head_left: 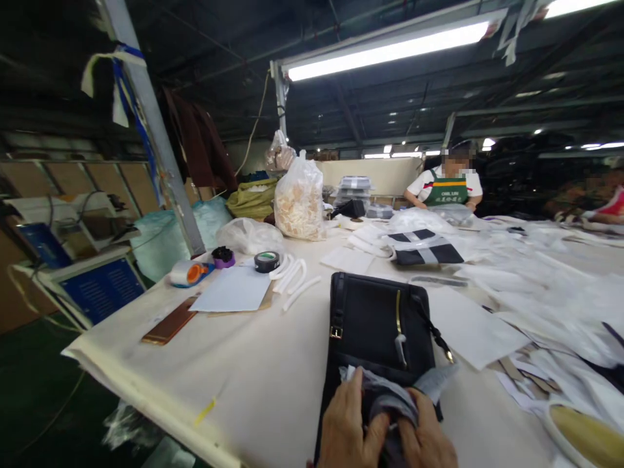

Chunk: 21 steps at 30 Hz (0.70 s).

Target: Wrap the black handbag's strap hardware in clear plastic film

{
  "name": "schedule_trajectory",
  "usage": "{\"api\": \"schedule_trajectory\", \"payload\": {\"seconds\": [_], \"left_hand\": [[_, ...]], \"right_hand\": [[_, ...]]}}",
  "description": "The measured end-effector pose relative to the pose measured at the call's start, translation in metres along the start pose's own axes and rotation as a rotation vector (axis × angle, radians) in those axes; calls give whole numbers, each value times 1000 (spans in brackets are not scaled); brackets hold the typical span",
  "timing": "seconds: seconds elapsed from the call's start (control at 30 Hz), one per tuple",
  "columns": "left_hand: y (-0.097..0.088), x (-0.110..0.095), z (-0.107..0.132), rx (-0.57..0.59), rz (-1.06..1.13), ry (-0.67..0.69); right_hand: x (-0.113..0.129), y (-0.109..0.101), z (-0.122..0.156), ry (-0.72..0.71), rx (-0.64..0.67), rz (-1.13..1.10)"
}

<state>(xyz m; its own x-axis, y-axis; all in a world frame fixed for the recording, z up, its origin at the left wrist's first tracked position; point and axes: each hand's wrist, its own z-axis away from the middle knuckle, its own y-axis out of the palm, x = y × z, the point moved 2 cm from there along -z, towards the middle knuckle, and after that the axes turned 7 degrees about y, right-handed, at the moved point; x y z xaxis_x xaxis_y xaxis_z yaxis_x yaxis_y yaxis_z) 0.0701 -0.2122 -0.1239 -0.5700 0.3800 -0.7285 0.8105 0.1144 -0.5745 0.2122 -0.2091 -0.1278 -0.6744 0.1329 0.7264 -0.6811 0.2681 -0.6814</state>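
A black handbag (370,312) with a gold buckle and a gold zip lies on the table in front of me. At its near end, both hands grip a bundle of thin greyish wrapping (394,398) around something dark. My left hand (348,422) has its fingers over the left side of the bundle, thumb pressed in. Curled round the right side, my right hand (424,432) pinches the same wrapping. A loose flap of it sticks out to the right. What lies inside the wrapping is mostly hidden.
Left of the bag are white sheets (234,289), a brown strip (170,322), black tape (267,261) and white foam tubes (299,279). Farther back stand a stuffed clear bag (299,198) and a black wrapped piece (424,247). A co-worker (448,185) is across the table (273,364).
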Motion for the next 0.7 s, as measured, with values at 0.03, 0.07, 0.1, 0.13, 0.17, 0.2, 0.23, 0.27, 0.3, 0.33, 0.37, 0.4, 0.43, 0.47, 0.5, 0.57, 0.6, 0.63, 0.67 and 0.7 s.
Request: {"api": "schedule_trajectory", "payload": {"seconds": [0.03, 0.07, 0.1, 0.13, 0.17, 0.2, 0.23, 0.27, 0.3, 0.33, 0.37, 0.4, 0.43, 0.47, 0.5, 0.57, 0.6, 0.63, 0.67, 0.7], "left_hand": [[-4, -1, 0, 32, -26, 12], [-10, -2, -1, 49, -57, 20], [-16, -4, -3, 47, -100, 33], [-21, -7, -6, 37, -145, 54], [-26, -11, -10, 36, -189, 92], [-29, -16, -16, 50, -220, 140], [-30, -20, -21, 95, -232, 199], [-29, -24, -27, 159, -232, 261], [-27, -27, -33, 215, -226, 289], [-25, -27, -39, 250, -221, 284], [-23, -25, -43, 267, -219, 260], [-22, -21, -47, 268, -217, 221], [-20, -16, -49, 260, -217, 189], [-19, -11, -50, 255, -216, 176], [-19, -6, -50, 255, -216, 183], [-20, 1, -49, 275, -237, 229], [-20, 2, -49, 295, -265, 256], [-21, 2, -49, 324, -305, 278], [-22, 0, -50, 363, -358, 294], [-23, -3, -51, 410, -417, 308]], "right_hand": [[2, -6, -3, 13, 9, -3], [4, -11, -5, 40, 1, -5], [7, -15, -6, 66, -13, -11], [11, -18, -7, 87, -29, -18], [15, -19, -8, 104, -48, -23], [19, -18, -10, 113, -61, -27], [23, -17, -11, 114, -68, -30], [27, -14, -13, 111, -71, -31], [30, -11, -16, 106, -68, -31], [32, -8, -18, 99, -60, -31], [34, -6, -19, 87, -49, -32], [34, -3, -19, 69, -36, -34], [34, -1, -18, 44, -18, -39], [33, 1, -16, 14, 10, -48], [32, 2, -13, -24, 39, -58], [28, 4, -3, -107, 85, -65], [26, 4, 2, -144, 93, -57], [24, 3, 7, -177, 88, -41], [21, 3, 11, -206, 69, -21], [18, 2, 15, -229, 38, -3]]}}
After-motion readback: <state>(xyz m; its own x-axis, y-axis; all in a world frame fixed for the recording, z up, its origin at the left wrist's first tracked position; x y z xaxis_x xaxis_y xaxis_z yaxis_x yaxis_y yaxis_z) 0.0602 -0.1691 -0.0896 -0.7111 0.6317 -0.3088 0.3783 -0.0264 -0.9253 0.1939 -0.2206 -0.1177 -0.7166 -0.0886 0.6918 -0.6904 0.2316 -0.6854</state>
